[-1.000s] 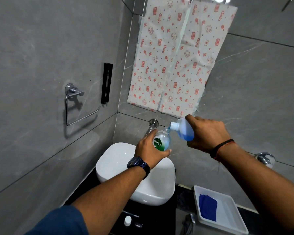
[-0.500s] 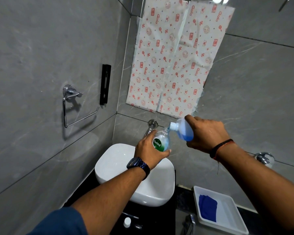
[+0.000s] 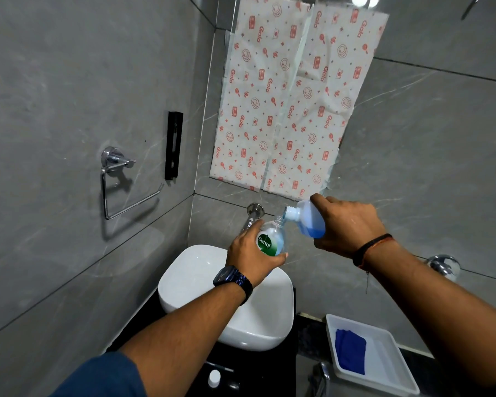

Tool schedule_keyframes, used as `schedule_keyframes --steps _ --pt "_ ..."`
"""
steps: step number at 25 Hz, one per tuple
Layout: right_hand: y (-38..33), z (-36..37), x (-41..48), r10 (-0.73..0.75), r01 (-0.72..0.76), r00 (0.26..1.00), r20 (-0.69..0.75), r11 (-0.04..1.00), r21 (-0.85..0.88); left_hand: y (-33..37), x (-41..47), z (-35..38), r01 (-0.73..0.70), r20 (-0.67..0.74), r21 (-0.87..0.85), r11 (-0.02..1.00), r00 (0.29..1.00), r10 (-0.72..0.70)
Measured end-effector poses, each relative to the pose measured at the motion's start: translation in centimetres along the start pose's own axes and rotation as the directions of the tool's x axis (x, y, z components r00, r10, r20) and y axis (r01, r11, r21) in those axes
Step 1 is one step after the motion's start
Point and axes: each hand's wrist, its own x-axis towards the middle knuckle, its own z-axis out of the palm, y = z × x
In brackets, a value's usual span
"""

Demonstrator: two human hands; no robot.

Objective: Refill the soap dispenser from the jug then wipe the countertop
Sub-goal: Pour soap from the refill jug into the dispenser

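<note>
Left hand (image 3: 251,257) wrapped around the soap dispenser (image 3: 271,239), fingers closed on the clear bottle with its green label facing the camera, open neck pointing up and slightly right. Right hand (image 3: 347,224) clamped on the jug (image 3: 307,219), tipped so that its white mouth sits just above and touching or nearly touching the dispenser's neck; cannot tell which. Blue liquid pooled in the jug's lower side, a thin blue thread at the spout. Both containers held in the air above the white basin (image 3: 212,282), in front of the chrome tap (image 3: 251,216) that juts from the grey wall. Dark watch (image 3: 232,279) on the left wrist, a dark-and-red thread band (image 3: 371,247) on the right. Below the basin's near edge, on the black countertop (image 3: 307,333), a small white cap (image 3: 214,378). To the right, a white tray (image 3: 390,365) on the counter, with a folded blue cloth (image 3: 350,355) lying in its left half. Farther out: a sheet of patterned paper (image 3: 287,96) fixed over the wall behind the tap, a chrome towel ring (image 3: 121,184) on the left wall, and a black bracket (image 3: 173,144) just beside it.
</note>
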Motion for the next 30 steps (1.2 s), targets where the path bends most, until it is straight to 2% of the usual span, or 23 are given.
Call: schedule_keyframes --steps 11,30 --pt "0.5 0.09 -0.09 -0.005 0.005 0.999 -0.04 1.0 -0.018 0.29 -0.02 0.07 0.005 0.015 0.009 1.0 1.0 -0.005" --pt "0.24 -0.38 -0.06 0.005 -0.005 1.0 -0.019 1.0 -0.02 0.5 -0.16 -0.27 0.01 0.007 -0.005 1.0 1.0 -0.01"
